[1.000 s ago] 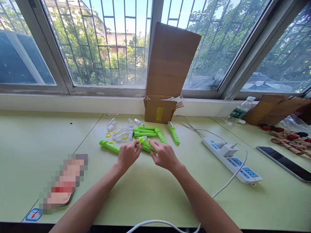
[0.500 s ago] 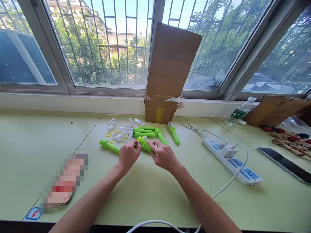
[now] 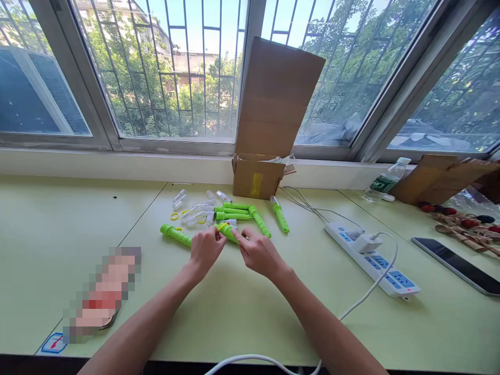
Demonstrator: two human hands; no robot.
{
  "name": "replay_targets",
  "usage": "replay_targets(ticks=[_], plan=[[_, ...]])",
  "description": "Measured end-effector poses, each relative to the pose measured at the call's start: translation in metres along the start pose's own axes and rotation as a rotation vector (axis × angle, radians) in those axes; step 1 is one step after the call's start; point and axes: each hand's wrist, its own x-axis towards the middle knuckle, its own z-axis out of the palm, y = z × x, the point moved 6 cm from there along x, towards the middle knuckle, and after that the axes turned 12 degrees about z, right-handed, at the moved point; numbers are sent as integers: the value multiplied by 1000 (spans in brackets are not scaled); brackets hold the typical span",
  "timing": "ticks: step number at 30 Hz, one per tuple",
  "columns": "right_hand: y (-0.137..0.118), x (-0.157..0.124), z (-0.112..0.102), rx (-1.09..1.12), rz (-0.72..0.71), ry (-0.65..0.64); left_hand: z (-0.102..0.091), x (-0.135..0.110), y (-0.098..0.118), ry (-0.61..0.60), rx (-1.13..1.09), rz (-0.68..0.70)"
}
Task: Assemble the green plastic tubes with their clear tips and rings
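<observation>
Between my hands is a green plastic tube (image 3: 227,232) with a ridged end and a yellow band around it. My left hand (image 3: 206,249) pinches at its left end, fingertips pressed together. Closed over the tube's right part is my right hand (image 3: 261,254), which partly hides it. Another green tube with a threaded end (image 3: 175,235) lies to the left of my left hand. Just beyond my hands are several green tubes (image 3: 233,216), clear plastic caps (image 3: 193,214) and a yellow ring (image 3: 174,216). A green tube with a clear tip (image 3: 280,214) lies apart at the right.
An open cardboard box (image 3: 253,179) stands against the windowsill. On the right are a white power strip (image 3: 371,260) with cables, a phone (image 3: 457,265), a water bottle (image 3: 386,181) and wooden pieces with balls (image 3: 471,223). A blurred pinkish object (image 3: 103,291) lies at left.
The held green tube has shifted slightly left and turned, and the yellow band sits further from its left end. My right fingers have moved a little left along it.
</observation>
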Motion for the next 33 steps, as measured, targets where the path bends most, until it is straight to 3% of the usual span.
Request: replay_targets(ticks=[8,13,24,33], plan=[[2,1,1,-27,90,5,0,1,12,-8,34,282],[12,2,4,-38,115,33,2,0,13,8,10,328],[12,0,-3,-64,77,134,-4,-1,9,93,-72,232],[12,-1,-8,-21,72,195,-19,1,8,50,-163,158]])
